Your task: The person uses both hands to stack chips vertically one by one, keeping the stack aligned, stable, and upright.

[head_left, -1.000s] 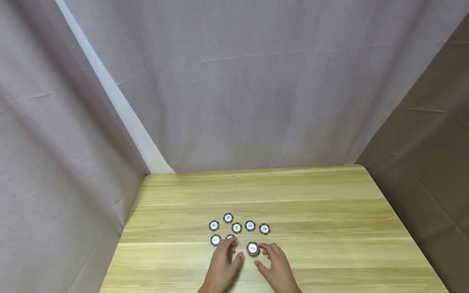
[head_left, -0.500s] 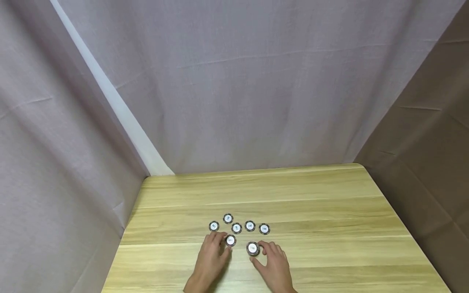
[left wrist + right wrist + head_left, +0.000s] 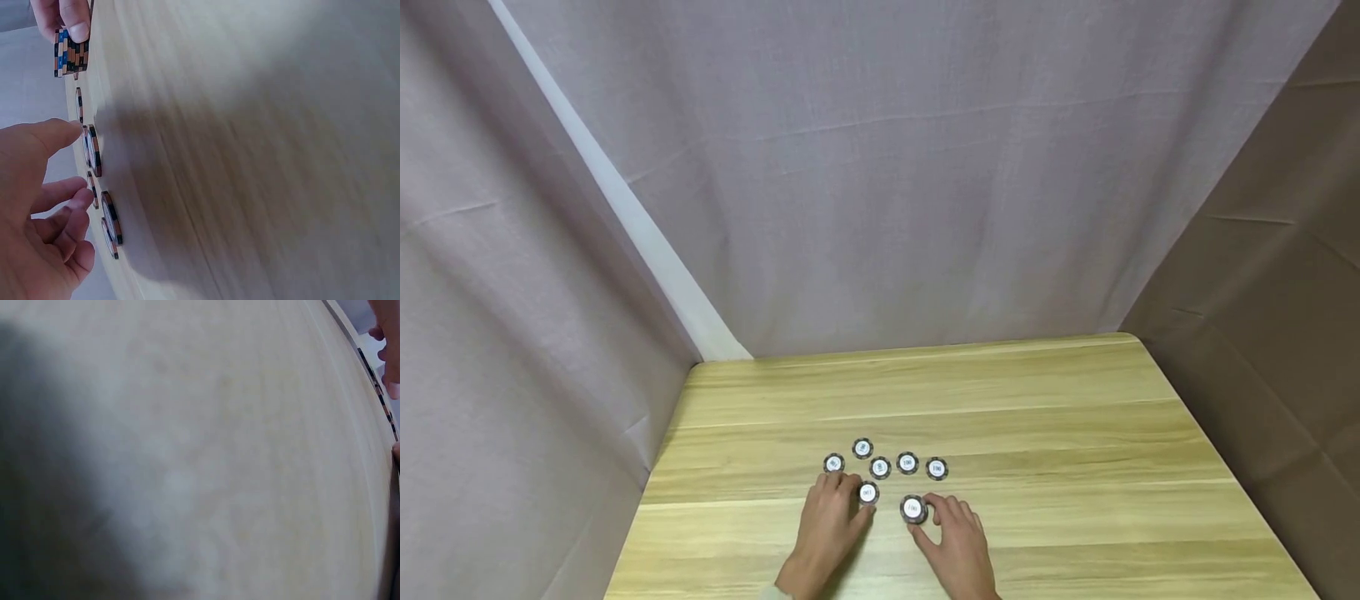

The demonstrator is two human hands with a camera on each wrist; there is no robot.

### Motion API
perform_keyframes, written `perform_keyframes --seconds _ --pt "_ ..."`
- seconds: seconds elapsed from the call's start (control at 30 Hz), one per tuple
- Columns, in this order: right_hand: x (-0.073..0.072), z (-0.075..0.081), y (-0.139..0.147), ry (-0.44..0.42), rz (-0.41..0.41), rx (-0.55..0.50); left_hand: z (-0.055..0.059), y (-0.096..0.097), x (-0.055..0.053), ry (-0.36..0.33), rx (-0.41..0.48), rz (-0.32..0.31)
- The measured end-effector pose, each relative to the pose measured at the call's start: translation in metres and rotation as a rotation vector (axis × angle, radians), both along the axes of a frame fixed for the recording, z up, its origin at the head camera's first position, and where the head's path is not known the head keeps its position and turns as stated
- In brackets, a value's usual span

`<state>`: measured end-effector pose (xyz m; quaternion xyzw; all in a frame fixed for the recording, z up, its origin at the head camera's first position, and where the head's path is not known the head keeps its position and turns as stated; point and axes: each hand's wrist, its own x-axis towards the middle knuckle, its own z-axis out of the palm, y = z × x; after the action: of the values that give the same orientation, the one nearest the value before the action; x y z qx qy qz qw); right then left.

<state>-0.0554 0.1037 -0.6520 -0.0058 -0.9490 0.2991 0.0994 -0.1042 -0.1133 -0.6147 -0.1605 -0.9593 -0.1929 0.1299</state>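
My right hand [image 3: 953, 537] grips a stack of poker chips [image 3: 913, 509] between thumb and fingers. Seen from the left wrist, the stack [image 3: 65, 55] is several chips high, with black, orange and blue edges, and the right thumb presses against it. My left hand [image 3: 829, 517] hovers low with thumb and fingers spread on either side of a single poker chip [image 3: 868, 492]. In the left wrist view the thumb and fingers of the left hand [image 3: 37, 187] stand well apart. Nothing shows pinched between them.
Several poker chips marked 100, among them one at the left [image 3: 833, 463] and one at the right [image 3: 937, 468], lie flat beyond the hands. The wooden table [image 3: 1075, 433] is bordered by grey curtains [image 3: 925, 208] and a brown cloth wall [image 3: 1262, 292].
My left hand has moved left, off the chip it partly covered, and now covers another chip spot. The right thumb and fingers have closed in on the stack.
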Motion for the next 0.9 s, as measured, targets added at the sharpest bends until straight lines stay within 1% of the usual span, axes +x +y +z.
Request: perform_keyframes --seconds 0.2,0.3,0.43,0.6,0.8,0.9 --pt "0.0 0.002 -0.002 -0.04 0.009 -0.007 -0.002 0.001 -0.001 -0.022 -0.013 -0.004" --pt "0.0 0.003 -0.001 -0.037 0.003 -0.002 -0.003 0.0 -0.004 -0.025 -0.017 -0.014" --pt "0.0 0.003 0.0 -0.021 -0.009 0.003 -0.004 0.0 -0.009 -0.006 -0.033 -0.044" --pt "0.0 0.002 0.001 0.007 -0.015 0.007 -0.008 0.0 -0.014 0.053 -0.066 -0.088" --pt "0.0 -0.001 0.0 0.013 -0.006 0.013 -0.012 -0.001 -0.016 0.16 -0.123 -0.105" --pt "-0.002 -0.001 0.001 0.008 -0.01 0.021 -0.01 -0.002 -0.017 0.181 -0.144 -0.118"
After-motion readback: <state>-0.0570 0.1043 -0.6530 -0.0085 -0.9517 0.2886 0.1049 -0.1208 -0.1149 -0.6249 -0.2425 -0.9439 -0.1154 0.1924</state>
